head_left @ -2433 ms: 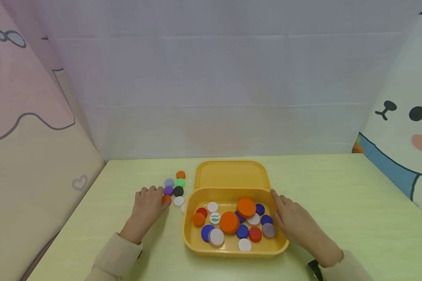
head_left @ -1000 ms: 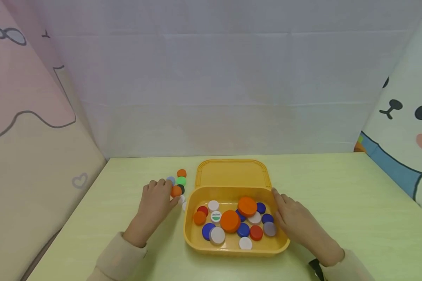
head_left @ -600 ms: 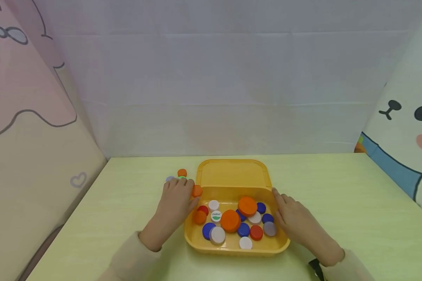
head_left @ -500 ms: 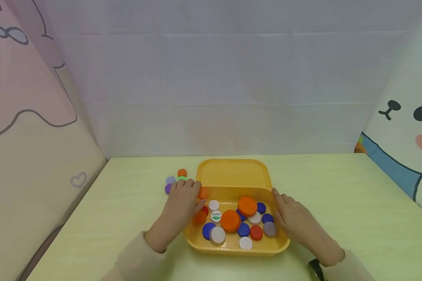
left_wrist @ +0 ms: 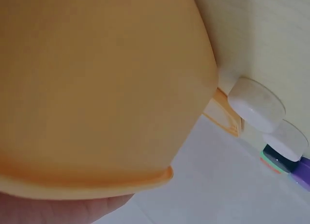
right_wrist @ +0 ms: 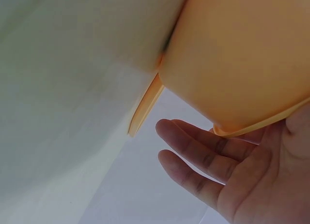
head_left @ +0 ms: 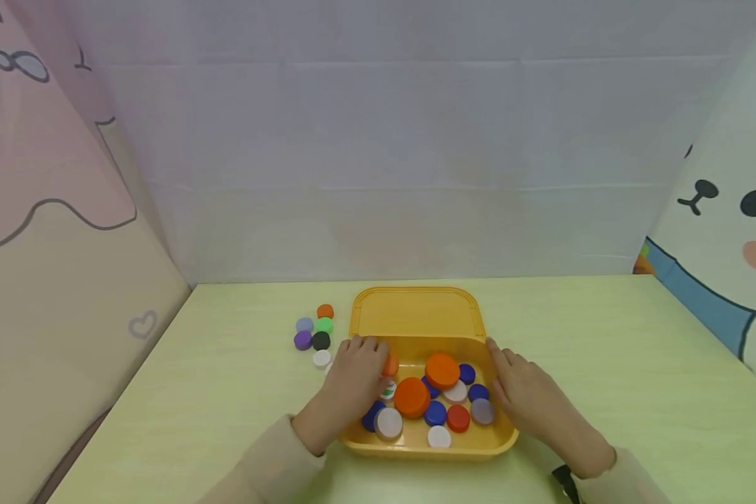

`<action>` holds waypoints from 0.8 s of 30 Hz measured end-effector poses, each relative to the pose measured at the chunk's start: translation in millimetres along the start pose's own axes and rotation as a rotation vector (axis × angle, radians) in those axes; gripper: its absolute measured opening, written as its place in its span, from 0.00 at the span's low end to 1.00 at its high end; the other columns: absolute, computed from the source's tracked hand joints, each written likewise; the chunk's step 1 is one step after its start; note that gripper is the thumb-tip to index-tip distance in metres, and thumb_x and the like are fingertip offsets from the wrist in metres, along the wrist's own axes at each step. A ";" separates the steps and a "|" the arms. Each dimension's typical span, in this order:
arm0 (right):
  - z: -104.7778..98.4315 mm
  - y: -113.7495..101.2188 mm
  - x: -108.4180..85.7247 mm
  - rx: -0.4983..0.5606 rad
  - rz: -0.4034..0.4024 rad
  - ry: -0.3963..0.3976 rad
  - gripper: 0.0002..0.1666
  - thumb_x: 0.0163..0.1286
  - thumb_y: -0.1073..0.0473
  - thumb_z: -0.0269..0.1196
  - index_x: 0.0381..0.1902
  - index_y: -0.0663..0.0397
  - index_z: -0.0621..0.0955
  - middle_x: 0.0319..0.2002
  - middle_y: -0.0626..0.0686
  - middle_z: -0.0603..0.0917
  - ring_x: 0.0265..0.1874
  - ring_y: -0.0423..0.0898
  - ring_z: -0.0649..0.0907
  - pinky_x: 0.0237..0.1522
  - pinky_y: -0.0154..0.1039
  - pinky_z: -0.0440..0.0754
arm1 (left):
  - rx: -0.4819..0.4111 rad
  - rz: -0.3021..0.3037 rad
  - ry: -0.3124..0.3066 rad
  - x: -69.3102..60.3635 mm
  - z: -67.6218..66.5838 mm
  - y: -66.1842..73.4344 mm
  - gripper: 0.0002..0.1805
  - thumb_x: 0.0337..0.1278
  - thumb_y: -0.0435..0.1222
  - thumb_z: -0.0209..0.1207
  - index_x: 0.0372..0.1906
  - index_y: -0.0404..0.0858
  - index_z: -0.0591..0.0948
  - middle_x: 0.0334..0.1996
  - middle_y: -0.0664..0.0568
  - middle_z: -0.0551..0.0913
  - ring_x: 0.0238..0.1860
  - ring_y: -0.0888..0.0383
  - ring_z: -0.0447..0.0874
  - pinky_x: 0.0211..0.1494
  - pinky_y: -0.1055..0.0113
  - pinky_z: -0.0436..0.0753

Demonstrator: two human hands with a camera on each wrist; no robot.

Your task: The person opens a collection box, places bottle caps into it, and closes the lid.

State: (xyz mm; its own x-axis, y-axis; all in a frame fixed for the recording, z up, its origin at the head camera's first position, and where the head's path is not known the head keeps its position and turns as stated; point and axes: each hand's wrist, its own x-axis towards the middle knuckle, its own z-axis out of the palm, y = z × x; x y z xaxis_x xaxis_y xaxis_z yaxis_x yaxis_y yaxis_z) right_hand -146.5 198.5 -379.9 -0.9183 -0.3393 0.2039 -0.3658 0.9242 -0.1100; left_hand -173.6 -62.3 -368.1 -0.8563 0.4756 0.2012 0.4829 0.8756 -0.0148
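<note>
My left hand point(head_left: 355, 378) is over the left side of the yellow box point(head_left: 425, 452) in the head view and pinches an orange bottle cap point(head_left: 390, 365). In the left wrist view the box wall point(left_wrist: 106, 88) hides most of that hand. Inside the box lie several caps, among them large orange caps point(head_left: 411, 397), a red cap point(head_left: 458, 418), a blue cap point(head_left: 435, 413) and a white cap point(head_left: 439, 437). My right hand point(head_left: 532, 399) rests at the box's right rim. Its fingers point(right_wrist: 193, 151) extend loosely along the outside in the right wrist view.
Left of the box, several loose caps lie on the table point(head_left: 227, 378): an orange one point(head_left: 325, 311), a light green one point(head_left: 324, 325), a purple one point(head_left: 303, 340), a black one point(head_left: 320, 341) and white ones point(head_left: 322, 359). A yellow lid point(head_left: 418, 311) lies behind the box.
My left hand has carried the orange cap rightward from the loose group to over the box. The purple, black and white caps show again. The right hand has stayed at the rim.
</note>
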 end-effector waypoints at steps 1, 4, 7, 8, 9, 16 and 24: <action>0.0 -0.2 0.0 0.000 0.001 -0.002 0.31 0.63 0.60 0.55 0.62 0.68 0.64 0.41 0.59 0.78 0.30 0.47 0.74 0.39 0.45 0.79 | 0.011 0.002 -0.001 0.6 1.5 0.6 0.17 0.46 0.46 0.65 0.37 0.41 0.75 0.35 0.50 0.78 0.39 0.51 0.73 0.42 0.61 0.71; 0.3 -0.8 0.3 0.006 0.010 -0.009 0.31 0.64 0.60 0.54 0.62 0.69 0.63 0.41 0.59 0.78 0.30 0.46 0.74 0.40 0.46 0.79 | 0.038 0.000 -0.010 1.9 6.0 1.8 0.15 0.47 0.46 0.64 0.35 0.42 0.75 0.33 0.51 0.77 0.39 0.52 0.73 0.42 0.62 0.71; 1.0 -1.1 0.8 0.009 0.014 -0.010 0.31 0.64 0.59 0.54 0.62 0.69 0.63 0.41 0.59 0.78 0.30 0.46 0.74 0.40 0.46 0.79 | 0.066 -0.003 -0.011 3.1 10.4 2.3 0.15 0.47 0.47 0.64 0.34 0.43 0.74 0.32 0.52 0.76 0.39 0.52 0.73 0.44 0.61 0.71; 1.3 -1.1 0.9 0.009 0.012 -0.006 0.31 0.64 0.59 0.54 0.62 0.69 0.64 0.41 0.59 0.78 0.30 0.46 0.74 0.40 0.46 0.79 | 0.071 -0.002 -0.007 3.3 11.6 2.4 0.15 0.46 0.47 0.65 0.33 0.43 0.74 0.32 0.52 0.76 0.40 0.51 0.72 0.44 0.61 0.71; 1.6 -1.1 1.0 0.008 0.010 -0.002 0.31 0.63 0.60 0.54 0.62 0.69 0.64 0.41 0.59 0.78 0.31 0.46 0.74 0.40 0.45 0.79 | 0.078 0.000 -0.002 3.4 12.6 2.5 0.16 0.46 0.47 0.65 0.33 0.43 0.74 0.31 0.52 0.76 0.40 0.51 0.73 0.44 0.60 0.72; 2.7 -1.2 0.9 0.008 0.006 0.011 0.31 0.63 0.60 0.54 0.62 0.69 0.64 0.39 0.57 0.77 0.31 0.46 0.73 0.39 0.44 0.78 | 0.100 0.014 0.035 1.1 15.5 2.4 0.17 0.46 0.48 0.65 0.36 0.42 0.75 0.31 0.51 0.76 0.39 0.51 0.74 0.45 0.59 0.73; 3.0 -0.8 0.7 0.002 0.011 0.007 0.31 0.63 0.60 0.54 0.62 0.69 0.64 0.40 0.58 0.77 0.33 0.47 0.73 0.41 0.44 0.78 | 0.028 -0.014 0.032 -8.2 9.6 -1.5 0.16 0.48 0.45 0.64 0.40 0.41 0.78 0.34 0.50 0.78 0.42 0.50 0.75 0.46 0.58 0.73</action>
State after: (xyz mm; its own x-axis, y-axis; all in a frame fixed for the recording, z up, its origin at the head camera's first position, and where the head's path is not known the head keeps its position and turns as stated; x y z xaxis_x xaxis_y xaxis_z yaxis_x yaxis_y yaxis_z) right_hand -147.3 197.0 -382.6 -0.9211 -0.3281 0.2096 -0.3563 0.9274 -0.1142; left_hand -169.0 -66.7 -379.1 -0.8564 0.4610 0.2325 0.4655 0.8842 -0.0386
